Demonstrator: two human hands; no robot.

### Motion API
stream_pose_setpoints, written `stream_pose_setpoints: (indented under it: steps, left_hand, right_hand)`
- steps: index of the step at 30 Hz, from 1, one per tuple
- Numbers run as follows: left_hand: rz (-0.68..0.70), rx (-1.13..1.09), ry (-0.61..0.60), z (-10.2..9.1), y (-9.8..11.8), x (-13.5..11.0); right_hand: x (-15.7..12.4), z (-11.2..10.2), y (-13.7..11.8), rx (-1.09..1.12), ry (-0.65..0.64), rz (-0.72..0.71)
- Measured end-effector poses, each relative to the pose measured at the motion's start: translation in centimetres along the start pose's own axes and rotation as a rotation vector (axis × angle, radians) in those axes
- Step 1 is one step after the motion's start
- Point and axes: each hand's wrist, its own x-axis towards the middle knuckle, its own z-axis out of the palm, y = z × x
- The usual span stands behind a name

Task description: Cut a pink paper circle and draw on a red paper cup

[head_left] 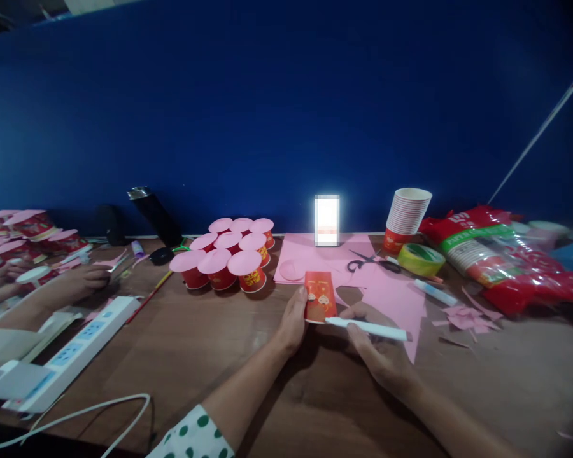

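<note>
A red paper cup (321, 294) with printed figures is gripped along its left side by my left hand (294, 318). My right hand (379, 346) is closed around a white pen-shaped tube (375, 328), which looks like a glue pen. Its tip touches or nearly touches the cup's lower edge. Just behind the cup, a round pink paper disc (292, 270) rests on pink sheets (305, 250). Black-handled scissors (373, 261) lie on those sheets. To the left stand several red cups (248, 280) topped with pink discs (244, 262).
At right are stacked paper cups (407, 213), yellow tape (421, 260), a white tube (435, 292), pink scraps (470, 318) and a red cup package (487, 248). A bright phone (327, 220) leans at the back. Left: a power strip (83, 346), a black flask (155, 216) and another person's hand (88, 280).
</note>
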Motion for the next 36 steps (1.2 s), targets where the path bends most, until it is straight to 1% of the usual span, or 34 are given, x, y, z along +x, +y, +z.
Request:
stream_pose_setpoints:
  steps: [4, 9, 16, 21, 24, 27, 32, 36]
  left_hand:
    - [0.049, 0.042, -0.019, 0.0, -0.02, 0.04]
    - [0.017, 0.018, -0.038, 0.18, 0.15, -0.02]
    - [0.035, 0.033, -0.045, 0.14, 0.08, 0.09]
    - [0.027, 0.058, -0.041, 0.2, 0.09, 0.01]
    - [0.026, 0.06, -0.014, 0.28, 0.13, 0.04]
    - [0.041, 0.062, -0.029, 0.2, 0.06, 0.1]
    - [0.063, 0.071, -0.028, -0.02, -0.18, 0.13]
    - [0.066, 0.072, -0.042, -0.11, -0.28, 0.17]
  right_hand:
    - [0.06, -0.18, 0.31, -0.004, 0.061, -0.008]
    - [0.07, -0.01, -0.1, -0.051, 0.04, -0.067]
    - [0.22, 0.11, -0.62, -0.121, 0.058, -0.181]
    - [0.28, 0.03, -0.67, -0.101, 0.025, -0.167]
    - [0.33, 0.11, -0.6, -0.106, 0.052, -0.179]
    - [0.38, 0.24, -0.45, -0.109, 0.086, -0.198]
    - [0.38, 0.3, -0.45, -0.104, 0.044, -0.206]
    - [0.36, 0.33, -0.36, -0.111, 0.07, -0.211]
